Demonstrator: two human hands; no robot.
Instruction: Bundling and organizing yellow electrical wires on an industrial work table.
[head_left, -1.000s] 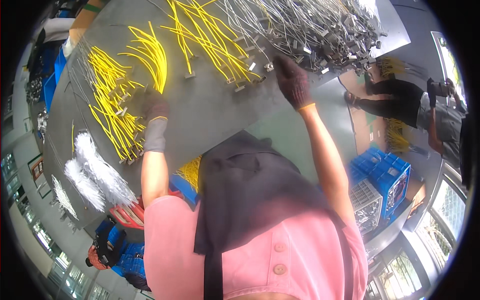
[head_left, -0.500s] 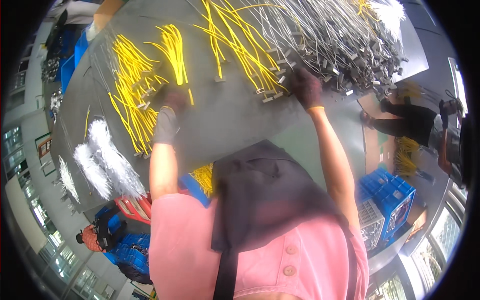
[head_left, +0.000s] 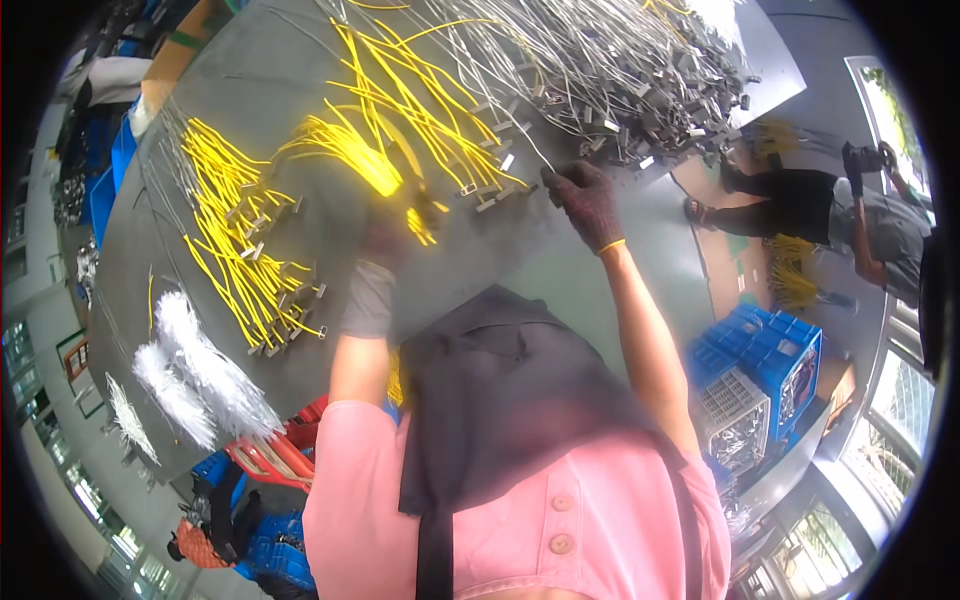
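My left hand [head_left: 385, 240], gloved and blurred, is closed around a bundle of yellow wires [head_left: 350, 155]. The wires fan out to the far left, and their short ends stick out beside the hand. My right hand [head_left: 585, 205], in a dark knitted glove, pinches the end of a thin grey wire [head_left: 532, 145] near the front of the grey pile. Between the hands and farther back lie loose yellow wires [head_left: 430, 100] with small metal connectors [head_left: 485, 195]. More yellow wires with connectors [head_left: 225, 215] are spread to the left of my left hand.
A large pile of grey wires with connectors [head_left: 650, 105] covers the far right of the grey table [head_left: 480, 255]. White wire bundles [head_left: 195, 360] lie at the left. Blue crates [head_left: 770, 350] stand at the right, where another person [head_left: 870, 220] is standing. A red crate [head_left: 270, 460] is lower left.
My left hand has moved right and nearer to me with the yellow bundle, which has swung over. My right hand has drawn slightly back from the connectors, with a grey wire at its fingertips.
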